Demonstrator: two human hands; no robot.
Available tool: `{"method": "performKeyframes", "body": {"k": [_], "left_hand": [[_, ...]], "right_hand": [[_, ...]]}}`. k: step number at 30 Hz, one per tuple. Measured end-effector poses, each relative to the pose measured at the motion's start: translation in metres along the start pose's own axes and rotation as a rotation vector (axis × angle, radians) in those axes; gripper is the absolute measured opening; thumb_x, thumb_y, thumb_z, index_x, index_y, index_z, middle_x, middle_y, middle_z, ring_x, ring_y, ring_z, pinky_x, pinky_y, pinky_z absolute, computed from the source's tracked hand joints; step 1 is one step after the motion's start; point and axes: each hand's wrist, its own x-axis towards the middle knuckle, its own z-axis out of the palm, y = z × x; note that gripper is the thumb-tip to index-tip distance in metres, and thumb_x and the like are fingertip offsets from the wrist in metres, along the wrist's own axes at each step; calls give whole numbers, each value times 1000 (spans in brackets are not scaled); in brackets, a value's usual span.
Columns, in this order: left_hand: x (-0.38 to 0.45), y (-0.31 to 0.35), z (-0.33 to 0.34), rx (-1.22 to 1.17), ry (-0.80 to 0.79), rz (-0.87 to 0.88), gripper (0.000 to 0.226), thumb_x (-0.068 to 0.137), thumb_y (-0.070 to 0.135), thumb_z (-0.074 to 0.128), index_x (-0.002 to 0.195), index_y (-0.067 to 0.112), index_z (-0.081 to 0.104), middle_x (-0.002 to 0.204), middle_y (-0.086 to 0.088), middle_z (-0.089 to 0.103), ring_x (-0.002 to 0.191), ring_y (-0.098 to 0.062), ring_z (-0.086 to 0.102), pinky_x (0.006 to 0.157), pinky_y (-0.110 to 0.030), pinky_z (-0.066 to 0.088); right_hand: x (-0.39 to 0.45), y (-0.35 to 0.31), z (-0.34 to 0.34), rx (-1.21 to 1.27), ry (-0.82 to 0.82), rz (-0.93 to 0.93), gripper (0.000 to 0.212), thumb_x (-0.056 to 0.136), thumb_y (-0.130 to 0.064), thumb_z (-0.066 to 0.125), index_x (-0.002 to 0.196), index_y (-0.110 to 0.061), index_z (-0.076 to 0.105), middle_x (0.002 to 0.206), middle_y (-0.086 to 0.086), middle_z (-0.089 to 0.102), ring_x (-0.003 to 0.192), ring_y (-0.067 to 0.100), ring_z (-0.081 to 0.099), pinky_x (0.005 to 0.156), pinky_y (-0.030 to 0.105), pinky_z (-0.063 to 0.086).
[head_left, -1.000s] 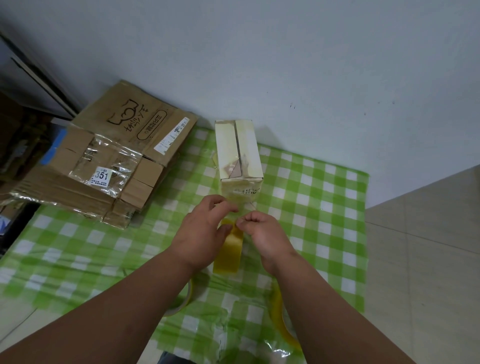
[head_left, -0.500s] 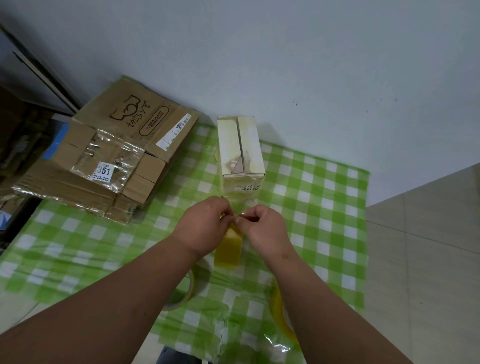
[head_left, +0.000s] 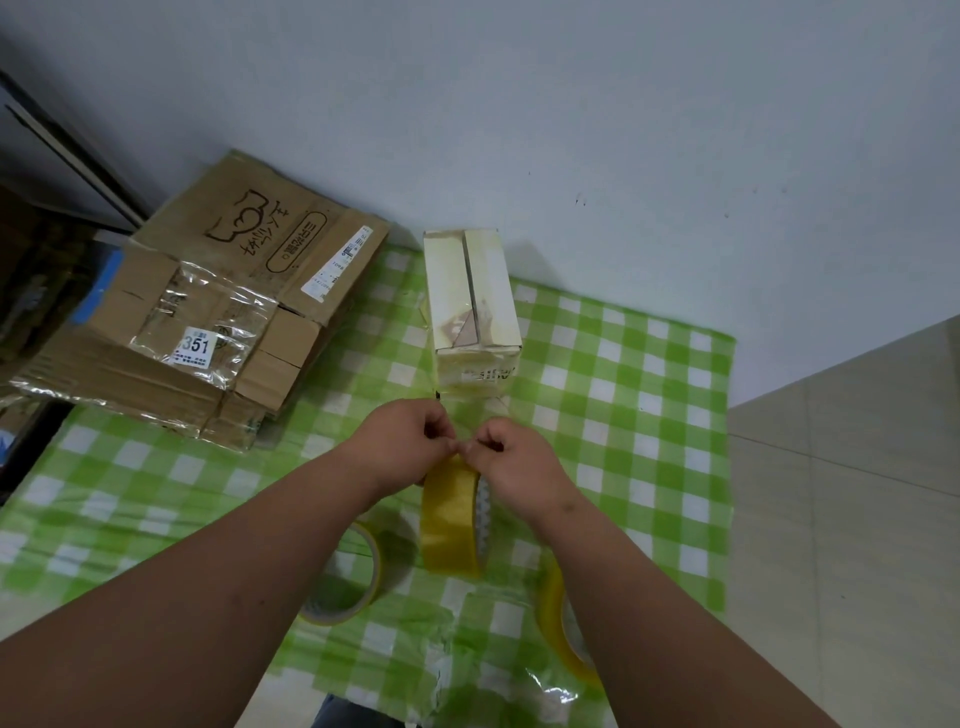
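One stack of flattened cartons (head_left: 208, 322) lies on the cloth's (head_left: 649, 415) left edge. Of three tape rolls, the flat roll (head_left: 375, 564) lies left. The upright roll (head_left: 449, 525) stands mid-cloth, its top pinched by the left hand (head_left: 402, 447) and right hand (head_left: 519, 462). The third roll (head_left: 550, 613) is near the front edge. One box (head_left: 470, 291) stands at the far edge.

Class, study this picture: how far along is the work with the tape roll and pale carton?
Done: the top flaps of the cream cardboard carton lie folded shut. In hand: the left hand and right hand pinch the top of the upright yellow roll of adhesive tape, apparently freeing its end. Left: no strip reaches the carton yet, so its seam likely awaits taping.
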Motion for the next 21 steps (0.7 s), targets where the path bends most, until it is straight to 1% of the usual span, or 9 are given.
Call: {"method": "performKeyframes", "body": {"k": [2, 3, 5, 6, 9, 12, 15, 18, 21], "left_hand": [[0, -4, 4, -79, -21, -73, 9, 90, 14, 68, 81, 13, 66, 80, -5, 64, 70, -15, 63, 50, -20, 52], [0, -7, 6, -102, -28, -107, 9, 90, 13, 69, 81, 13, 67, 79, -5, 64, 69, -15, 62, 49, -19, 50], [1, -12, 11, -127, -40, -160, 9, 89, 11, 70, 80, 13, 68, 82, -8, 66, 70, -16, 63, 49, -20, 51], [3, -14, 12, -139, -37, -178, 8, 88, 11, 71, 80, 13, 69, 84, -10, 68, 72, -17, 65, 51, -22, 51], [10, -17, 14, -142, -15, -200, 13, 89, 9, 71, 79, 17, 71, 88, -9, 71, 77, -20, 68, 54, -24, 54], [18, -20, 12, -134, -10, -227, 12, 89, 10, 70, 84, 21, 72, 90, -6, 71, 84, -23, 69, 65, -33, 60], [28, -22, 10, -60, -23, -229, 9, 90, 13, 70, 85, 21, 72, 93, -5, 71, 88, -25, 69, 77, -39, 60], [36, -22, 7, 25, -24, -217, 8, 90, 17, 69, 85, 22, 71, 93, -3, 72, 87, -21, 67, 84, -38, 58], [41, -27, 7, 52, -10, -217, 6, 91, 18, 67, 89, 21, 73, 90, -1, 70, 74, -10, 60, 79, -32, 55]], "right_hand": [[2, 2, 0, -13, -41, 55, 18, 90, -28, 68, 76, -19, 60, 77, -5, 57, 72, 11, 54, 68, 30, 45], [4, 1, 1, -19, -58, 86, 13, 88, -29, 70, 88, -17, 66, 86, -3, 62, 81, 13, 59, 74, 31, 49], [7, 1, 3, -19, -88, 160, 27, 86, -29, 73, 108, -15, 68, 102, -1, 65, 95, 16, 63, 81, 29, 53], [10, 1, 4, -21, -89, 186, 28, 86, -29, 72, 111, -17, 67, 103, -1, 64, 96, 16, 63, 81, 28, 53], [17, -1, 6, -89, -55, 189, 21, 91, -30, 65, 108, -18, 65, 107, 2, 65, 98, 20, 62, 83, 32, 51], [23, -2, 7, -134, -67, 173, 29, 97, -32, 56, 117, -14, 64, 119, 8, 65, 108, 24, 59, 89, 33, 47], [26, -3, 7, -131, -104, 173, 35, 101, -33, 47, 124, -10, 60, 124, 13, 62, 112, 29, 57, 91, 36, 45], [29, -1, 5, -124, -80, 222, 36, 100, -35, 46, 124, -11, 60, 120, 11, 62, 109, 30, 58, 91, 37, 47], [31, -1, -3, -32, 11, 219, 28, 98, -29, 51, 113, -8, 63, 111, 12, 66, 104, 31, 62, 93, 47, 50]]}}
